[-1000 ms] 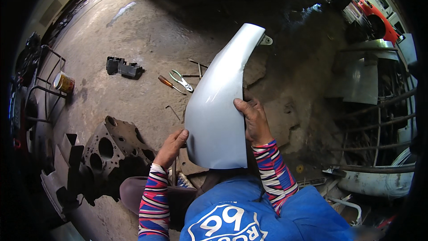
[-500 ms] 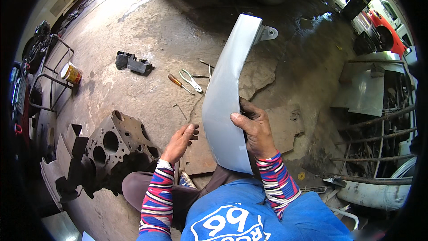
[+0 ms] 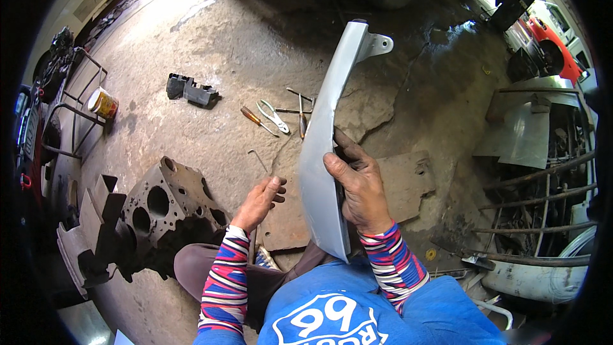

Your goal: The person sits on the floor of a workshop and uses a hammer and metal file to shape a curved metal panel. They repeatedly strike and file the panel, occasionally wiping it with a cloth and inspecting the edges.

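Keep your right hand (image 3: 361, 195) set as it is on the silver-grey panel (image 3: 322, 160), thumb on the outer face and fingers wrapped behind the right edge, so that edge is pinched between them. Your left hand (image 3: 258, 203) hangs beside the panel, apart from it, fingers half curled and nothing visible in it; bring it under the wide end if the weight starts to twist your wrist, since one grip on an edge probably lets a long piece swing. Turn it slowly, and mind the thin rim against your fingers. The panel is in front of you, above the floor (image 3: 223, 134); whether its lower corner touches your lap, you cannot tell. Its long axis runs away from you, leaning slightly right: wide end toward your body, narrow end pointing away, holed tab (image 3: 382, 45) jutting right.
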`<state>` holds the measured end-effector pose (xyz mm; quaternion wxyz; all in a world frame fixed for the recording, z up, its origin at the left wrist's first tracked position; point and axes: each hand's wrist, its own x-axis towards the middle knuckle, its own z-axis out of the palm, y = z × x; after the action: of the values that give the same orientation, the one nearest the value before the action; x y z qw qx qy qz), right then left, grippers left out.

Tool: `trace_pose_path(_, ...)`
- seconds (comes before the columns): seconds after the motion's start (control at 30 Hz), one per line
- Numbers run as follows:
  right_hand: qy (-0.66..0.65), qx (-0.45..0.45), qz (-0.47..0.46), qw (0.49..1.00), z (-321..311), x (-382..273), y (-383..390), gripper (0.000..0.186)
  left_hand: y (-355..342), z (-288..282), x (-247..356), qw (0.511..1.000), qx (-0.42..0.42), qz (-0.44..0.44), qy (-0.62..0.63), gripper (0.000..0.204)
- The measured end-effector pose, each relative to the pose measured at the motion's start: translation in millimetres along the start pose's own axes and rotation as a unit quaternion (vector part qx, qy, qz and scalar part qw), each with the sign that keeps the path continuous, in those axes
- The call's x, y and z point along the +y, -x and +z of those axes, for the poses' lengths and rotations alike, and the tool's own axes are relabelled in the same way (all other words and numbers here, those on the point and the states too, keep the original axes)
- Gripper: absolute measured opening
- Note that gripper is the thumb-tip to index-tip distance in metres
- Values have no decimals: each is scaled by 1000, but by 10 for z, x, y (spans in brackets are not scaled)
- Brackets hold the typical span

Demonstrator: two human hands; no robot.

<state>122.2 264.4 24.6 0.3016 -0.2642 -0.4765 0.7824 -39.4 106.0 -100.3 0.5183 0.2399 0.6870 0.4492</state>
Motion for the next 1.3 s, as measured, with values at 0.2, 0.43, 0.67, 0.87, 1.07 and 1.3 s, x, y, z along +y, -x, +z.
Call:
trace_pose_path(0.2, -6, 44, -10, 999, 116, 73, -138, 56, 121, 80, 149, 969, -222, -54, 95, 109)
trace_pose_path(0.43, 50, 44, -30, 997, 341, 311, -182, 58, 212, 198, 129, 948, -298, -14, 115, 113)
trace_pose_path(0.67, 97, 32, -57, 993, 335, 386, -220, 58, 123, 175, 90, 959, -264, 64, 74, 104)
trace_pose_path(0.87, 59, 7, -44, 997, 216, 387, -252, 55, 86, 182, 138, 984, -152, 72, 52, 92)
trace_pose_path(1.07, 70, -54, 2, 996, 30, 190, -212, 53, 8, 140, 92, 996, 68, 10, 48, 85)
trace_pose_path(1.3, -69, -99, 79, 990, -153, -43, -146, 55, -1, 93, 94, 991, 57, 57, 111, 86)
